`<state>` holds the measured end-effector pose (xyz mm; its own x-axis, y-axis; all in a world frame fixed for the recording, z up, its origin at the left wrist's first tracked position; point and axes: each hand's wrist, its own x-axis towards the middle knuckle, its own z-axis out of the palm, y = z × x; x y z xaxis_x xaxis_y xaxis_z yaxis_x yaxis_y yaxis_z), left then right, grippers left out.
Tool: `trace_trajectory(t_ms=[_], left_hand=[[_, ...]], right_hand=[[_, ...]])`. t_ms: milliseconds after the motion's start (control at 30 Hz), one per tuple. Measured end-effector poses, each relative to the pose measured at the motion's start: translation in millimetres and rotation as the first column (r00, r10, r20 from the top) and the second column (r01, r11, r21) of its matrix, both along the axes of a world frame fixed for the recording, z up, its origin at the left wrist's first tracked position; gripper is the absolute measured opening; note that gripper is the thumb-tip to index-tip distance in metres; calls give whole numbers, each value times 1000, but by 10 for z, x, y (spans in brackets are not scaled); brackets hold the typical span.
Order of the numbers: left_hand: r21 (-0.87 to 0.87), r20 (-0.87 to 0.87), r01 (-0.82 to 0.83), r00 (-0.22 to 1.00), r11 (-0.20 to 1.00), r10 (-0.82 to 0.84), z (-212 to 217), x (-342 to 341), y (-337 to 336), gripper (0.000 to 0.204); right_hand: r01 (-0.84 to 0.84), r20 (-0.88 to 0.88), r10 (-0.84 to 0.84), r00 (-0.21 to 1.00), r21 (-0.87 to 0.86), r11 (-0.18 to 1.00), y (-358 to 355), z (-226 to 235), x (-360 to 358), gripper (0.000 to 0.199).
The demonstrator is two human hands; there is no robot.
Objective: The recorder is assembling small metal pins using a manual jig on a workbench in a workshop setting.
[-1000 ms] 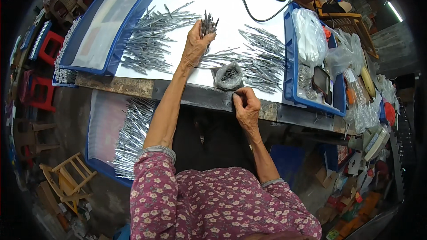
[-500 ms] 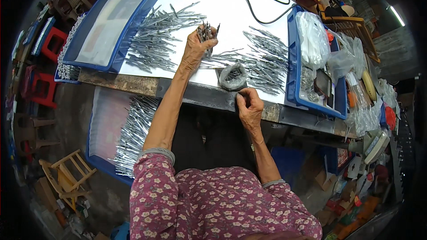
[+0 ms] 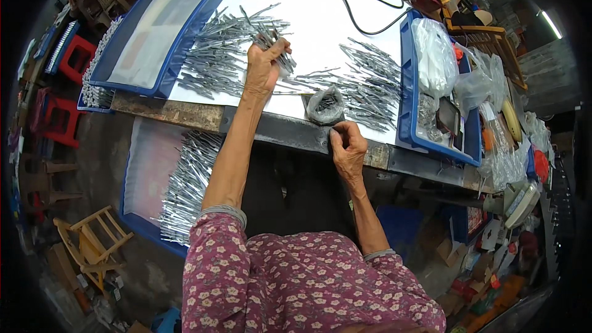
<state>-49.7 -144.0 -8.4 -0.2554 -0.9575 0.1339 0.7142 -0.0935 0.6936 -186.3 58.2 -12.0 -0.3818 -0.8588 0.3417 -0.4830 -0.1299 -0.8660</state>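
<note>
My left hand (image 3: 264,69) is closed around a bundle of thin grey metal strips (image 3: 269,37), held over the right side of a loose pile of similar strips (image 3: 213,61). At the table's front edge, my right hand (image 3: 349,154) has its thumb and fingers curled together; whatever is between them, if anything, is too small to tell. Just beyond it stands a small container lined with a clear plastic bag (image 3: 325,106), with small dark pieces inside. Another pile of strips (image 3: 373,83) lies to the right of the container.
A blue tray (image 3: 165,86) with a pale lining sits at the table's left. On the right, a blue bin (image 3: 407,102) holds plastic bags. A black cable (image 3: 361,28) loops at the back. Below the table, a blue tray (image 3: 139,209) holds many shiny strips.
My left hand has shifted slightly left and turned, and the bundle has tipped from upright to slanting over the left pile. My right hand has stayed at the table edge.
</note>
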Motion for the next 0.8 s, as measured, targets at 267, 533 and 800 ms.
trace_trajectory(t_ms=[267, 533, 800], left_hand=[[-90, 62, -11, 998, 996, 17, 271, 81, 641, 22], [-17, 39, -15, 999, 1000, 15, -7, 72, 702, 21], [-171, 445, -125, 875, 977, 189, 9, 49, 689, 17]], right_hand=[[17, 13, -17, 1000, -10, 1000, 4, -44, -37, 7], [0, -41, 0, 999, 6, 1000, 25, -39, -13, 6], [-8, -1, 8, 1000, 5, 1000, 23, -55, -13, 7]])
